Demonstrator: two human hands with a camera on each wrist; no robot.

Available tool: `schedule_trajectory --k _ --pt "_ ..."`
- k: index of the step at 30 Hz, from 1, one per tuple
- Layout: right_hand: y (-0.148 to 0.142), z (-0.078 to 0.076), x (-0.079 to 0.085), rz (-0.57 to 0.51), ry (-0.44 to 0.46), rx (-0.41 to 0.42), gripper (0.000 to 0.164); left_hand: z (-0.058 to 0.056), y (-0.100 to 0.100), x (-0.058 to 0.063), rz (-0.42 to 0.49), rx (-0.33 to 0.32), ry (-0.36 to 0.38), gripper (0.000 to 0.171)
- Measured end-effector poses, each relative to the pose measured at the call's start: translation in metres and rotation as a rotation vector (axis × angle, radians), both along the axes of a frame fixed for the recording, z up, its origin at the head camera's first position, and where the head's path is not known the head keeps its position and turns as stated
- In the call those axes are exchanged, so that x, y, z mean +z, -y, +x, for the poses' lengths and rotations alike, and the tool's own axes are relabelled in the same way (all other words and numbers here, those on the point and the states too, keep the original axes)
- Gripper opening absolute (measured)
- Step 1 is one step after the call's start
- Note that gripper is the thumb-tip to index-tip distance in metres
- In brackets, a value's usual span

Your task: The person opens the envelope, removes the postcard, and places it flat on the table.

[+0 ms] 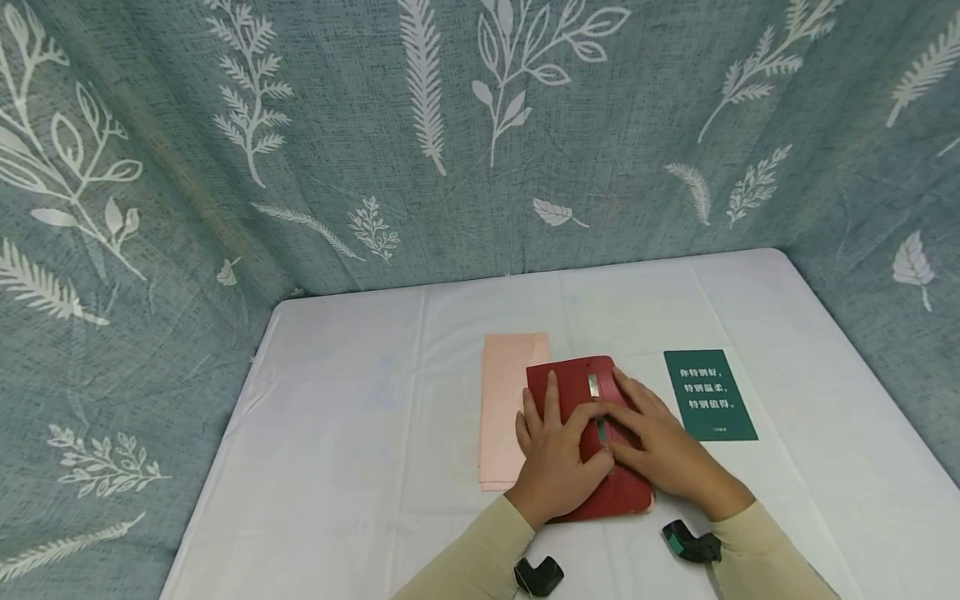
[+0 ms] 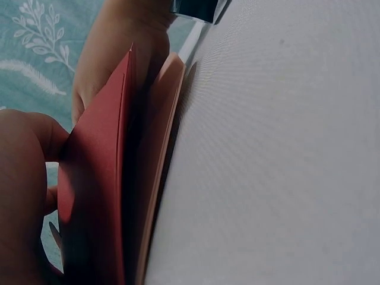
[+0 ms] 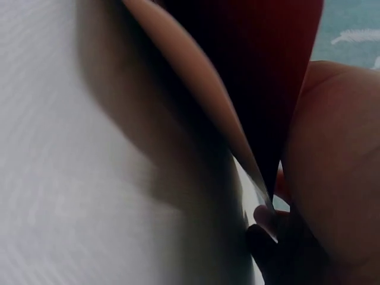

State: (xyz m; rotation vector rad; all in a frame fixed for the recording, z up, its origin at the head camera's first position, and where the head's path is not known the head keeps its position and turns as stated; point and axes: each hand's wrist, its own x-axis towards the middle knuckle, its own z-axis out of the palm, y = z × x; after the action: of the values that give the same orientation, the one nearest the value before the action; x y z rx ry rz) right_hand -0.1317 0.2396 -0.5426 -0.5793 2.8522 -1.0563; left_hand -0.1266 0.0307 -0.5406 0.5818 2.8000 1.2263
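"Beige sleeves (image 1: 472,554) come nearest; where's the red booklet (image 1: 573,387)?"

"On the white surface (image 1: 337,417), partly covering the pink paper (image 1: 506,400), with the green card (image 1: 711,396) apart to its right."

"And the fingers?"

"The left hand (image 1: 558,467) lies with fingers spread across the cover; the right hand (image 1: 667,454) rests its fairly straight fingers along the right side, neither gripping."

"How will it handle?"

"Light, I'd judge, with a bendable cover that may spring up; take it by both side edges."
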Motion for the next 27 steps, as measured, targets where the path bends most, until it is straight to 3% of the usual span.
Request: schedule_trajectory --k 17,27 --pt "-0.007 0.000 0.005 0.002 0.030 0.003 0.068 -0.001 0.000 0.000 0.006 -0.007 0.005 0.044" --pt "-0.012 0.001 0.011 0.015 0.040 -0.041 0.069 -0.001 -0.001 0.000 0.003 0.000 0.011 0.048"
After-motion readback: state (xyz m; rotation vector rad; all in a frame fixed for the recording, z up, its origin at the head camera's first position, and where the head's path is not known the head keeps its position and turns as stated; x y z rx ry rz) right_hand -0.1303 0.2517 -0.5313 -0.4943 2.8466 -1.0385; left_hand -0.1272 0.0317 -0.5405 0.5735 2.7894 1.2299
